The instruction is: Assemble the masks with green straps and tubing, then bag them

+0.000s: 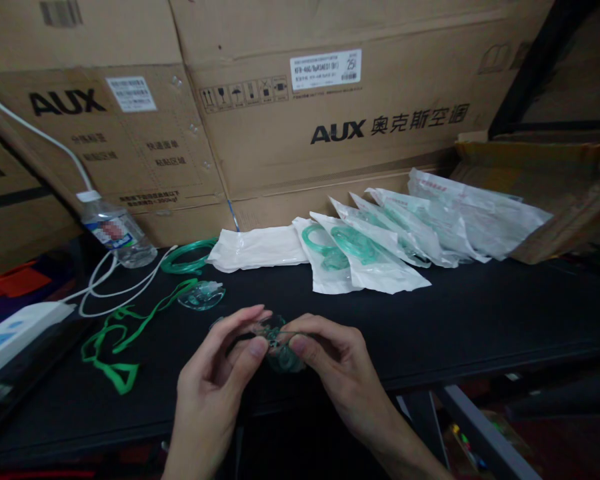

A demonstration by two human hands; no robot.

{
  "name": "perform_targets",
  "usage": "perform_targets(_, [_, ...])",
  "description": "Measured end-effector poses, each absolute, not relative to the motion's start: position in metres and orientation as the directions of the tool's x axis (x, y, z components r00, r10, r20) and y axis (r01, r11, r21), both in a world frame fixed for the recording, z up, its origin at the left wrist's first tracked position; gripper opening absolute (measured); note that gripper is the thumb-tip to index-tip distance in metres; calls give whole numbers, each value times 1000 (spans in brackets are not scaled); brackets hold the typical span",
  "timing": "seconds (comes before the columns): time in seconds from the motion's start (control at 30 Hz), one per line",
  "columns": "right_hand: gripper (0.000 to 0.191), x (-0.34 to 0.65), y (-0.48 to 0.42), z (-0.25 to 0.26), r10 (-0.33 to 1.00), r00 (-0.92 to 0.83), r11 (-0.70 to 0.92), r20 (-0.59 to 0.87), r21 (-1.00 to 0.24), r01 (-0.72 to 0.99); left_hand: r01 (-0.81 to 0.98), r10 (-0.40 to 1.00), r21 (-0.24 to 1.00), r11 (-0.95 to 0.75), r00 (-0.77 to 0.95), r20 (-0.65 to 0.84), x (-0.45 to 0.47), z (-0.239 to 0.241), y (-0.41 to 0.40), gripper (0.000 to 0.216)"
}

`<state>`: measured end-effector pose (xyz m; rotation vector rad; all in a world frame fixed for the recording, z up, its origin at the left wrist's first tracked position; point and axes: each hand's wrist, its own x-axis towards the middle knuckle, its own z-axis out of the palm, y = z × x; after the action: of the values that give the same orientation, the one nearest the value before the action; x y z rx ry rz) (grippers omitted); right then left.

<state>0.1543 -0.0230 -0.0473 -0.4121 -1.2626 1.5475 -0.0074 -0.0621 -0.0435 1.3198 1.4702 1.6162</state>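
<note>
Near the table's front edge, a see-through greenish oxygen mask (286, 361) is held between both hands. My left hand (220, 363) pinches its left side between thumb and fingers. From the other side, my right hand (330, 350) grips it with thumb and forefinger, by a thin green piece. My fingers hide part of the mask. Beyond my left hand lies a clear plastic mask-like part (201, 295), beside a loose green elastic strap (119, 338). A coil of green tubing (183, 259) rests just behind them.
Packed pouches with green tubing (357, 243) lean in a row at the back, next to a flat white packet (260, 248). Left stand a plastic bottle (117, 230), white cable (130, 300) and power strip (17, 337). Large cardboard boxes (370, 160) wall off the table's rear.
</note>
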Motion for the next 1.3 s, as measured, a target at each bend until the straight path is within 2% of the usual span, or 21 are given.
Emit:
perform_targets(0.1, [14,155,-23,-49,858,-421,37,293,-855,-518,411,855,847,-338,-241,459,-12,-40,-63,18])
perform_targets(0.17, [16,155,-23,-50,857,-454,-35,243,-852,-522,457,870,820,-346,-171,462,-16,-38,-63,10])
perform_targets(0.27, [24,154,-21,-50,865,-483,-145,137,-854,-501,351,949,900,-258,-84,305,-21,-35,-62,24])
perform_targets(0.4, [35,155,-16,-47,884,-465,-199,48,-861,-467,186,997,983,-10,82,-5,-22,-34,-63,33])
perform_targets(0.5, [39,161,-13,-45,902,-422,-115,87,-895,-431,63,994,994,89,58,-92,-18,-35,-62,35])
perform_targets(0.63, [43,174,-15,-47,895,-364,171,257,-953,-250,-64,989,991,119,-80,-124,-13,-35,-59,36])
perform_targets(0.73, [57,180,-16,-52,840,-375,399,392,-915,-62,-72,980,988,137,-133,-146,-11,-34,-59,38])
perform_targets(0.8, [56,179,-15,-55,807,-400,476,435,-879,5,-78,982,987,138,-121,-147,-11,-33,-60,37])
perform_targets(0.97, [45,176,-11,-58,794,-424,477,436,-879,-10,-67,987,987,143,-61,-147,-12,-31,-61,35])
perform_targets(1.3, [46,176,-15,-54,804,-447,448,392,-894,22,-41,979,994,99,-173,-104,-3,-28,-60,35])
